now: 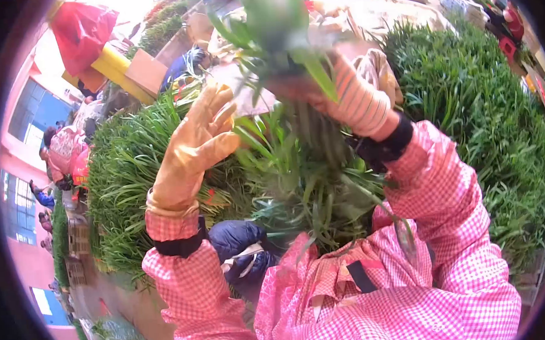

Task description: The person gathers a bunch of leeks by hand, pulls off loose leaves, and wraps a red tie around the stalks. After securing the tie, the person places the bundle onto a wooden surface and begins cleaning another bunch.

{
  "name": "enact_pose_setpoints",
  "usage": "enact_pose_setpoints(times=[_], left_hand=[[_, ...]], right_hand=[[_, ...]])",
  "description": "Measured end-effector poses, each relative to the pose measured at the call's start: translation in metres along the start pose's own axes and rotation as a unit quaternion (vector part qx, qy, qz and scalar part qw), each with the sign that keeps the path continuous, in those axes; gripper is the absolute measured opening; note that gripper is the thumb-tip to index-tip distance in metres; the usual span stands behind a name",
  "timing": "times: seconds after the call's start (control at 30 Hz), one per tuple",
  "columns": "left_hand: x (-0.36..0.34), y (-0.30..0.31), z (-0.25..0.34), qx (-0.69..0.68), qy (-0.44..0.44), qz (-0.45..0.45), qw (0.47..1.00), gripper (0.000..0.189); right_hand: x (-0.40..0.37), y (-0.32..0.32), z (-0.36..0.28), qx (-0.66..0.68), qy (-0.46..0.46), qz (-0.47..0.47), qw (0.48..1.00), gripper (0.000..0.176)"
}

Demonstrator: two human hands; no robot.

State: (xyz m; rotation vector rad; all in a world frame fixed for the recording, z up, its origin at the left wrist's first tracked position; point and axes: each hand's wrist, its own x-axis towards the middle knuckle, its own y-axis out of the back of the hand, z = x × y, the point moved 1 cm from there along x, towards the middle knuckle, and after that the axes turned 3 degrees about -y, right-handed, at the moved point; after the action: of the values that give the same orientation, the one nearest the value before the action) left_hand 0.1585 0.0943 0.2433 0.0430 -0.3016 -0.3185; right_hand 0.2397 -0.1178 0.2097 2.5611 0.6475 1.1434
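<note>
My left hand (201, 139), in a tan glove, is raised at centre left with its fingers apart and nothing in it. Gripped in my right hand (354, 96), which wears a striped glove, is a bunch of long green leafy stalks (321, 168). The bunch hangs down in front of my pink checked sleeves and apron, and its upper part is blurred near the camera. The right fingers are partly hidden by the leaves. Beside and behind my left hand lies a pile of green stalks (127, 176).
A large heap of green stalks (464, 113) fills the right side. At the upper left are a yellow beam (119, 73), a cardboard piece (146, 72) and a red plastic bag (84, 35). Several people are at the far left. A dark blue garment (236, 238) is below my left hand.
</note>
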Motion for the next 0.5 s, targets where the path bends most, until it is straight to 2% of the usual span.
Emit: enact_pose_setpoints(times=[0.1,0.2,0.23,0.3,0.33,0.37,0.4,0.47,0.5], left_hand=[[0.012,-0.013,-0.006,0.017,-0.007,-0.015,1.0,0.071],[0.019,-0.016,-0.004,0.039,-0.017,0.007,0.999,0.065],[0.021,-0.016,-0.002,0.045,-0.017,0.011,0.999,0.062],[0.025,-0.017,0.003,0.054,-0.016,0.021,0.998,0.058],[0.026,-0.017,0.007,0.057,-0.015,0.026,0.998,0.056],[0.028,-0.018,0.008,0.058,-0.014,0.029,0.998,0.054],[0.03,-0.02,0.01,0.06,-0.014,0.031,0.998,0.052],[0.031,-0.021,0.014,0.062,-0.011,0.038,0.997,0.048],[0.031,-0.022,0.016,0.062,-0.011,0.041,0.997,0.046]], right_hand=[[0.013,0.0,-0.051,0.073,0.031,0.004,0.997,0.035],[0.03,-0.011,-0.052,-0.029,0.132,0.049,0.99,0.039],[0.035,-0.007,-0.058,-0.253,0.206,0.081,0.942,0.036],[0.045,-0.012,-0.063,-0.196,0.218,0.103,0.951,0.033],[0.054,-0.02,-0.064,0.089,0.153,0.09,0.98,0.032],[0.059,-0.025,-0.064,0.366,0.079,0.07,0.925,0.032],[0.061,-0.023,-0.062,0.267,0.135,0.09,0.95,0.033],[0.069,-0.018,-0.055,0.058,0.242,0.127,0.96,0.035],[0.071,-0.022,-0.048,0.012,0.204,0.165,0.965,0.032]])
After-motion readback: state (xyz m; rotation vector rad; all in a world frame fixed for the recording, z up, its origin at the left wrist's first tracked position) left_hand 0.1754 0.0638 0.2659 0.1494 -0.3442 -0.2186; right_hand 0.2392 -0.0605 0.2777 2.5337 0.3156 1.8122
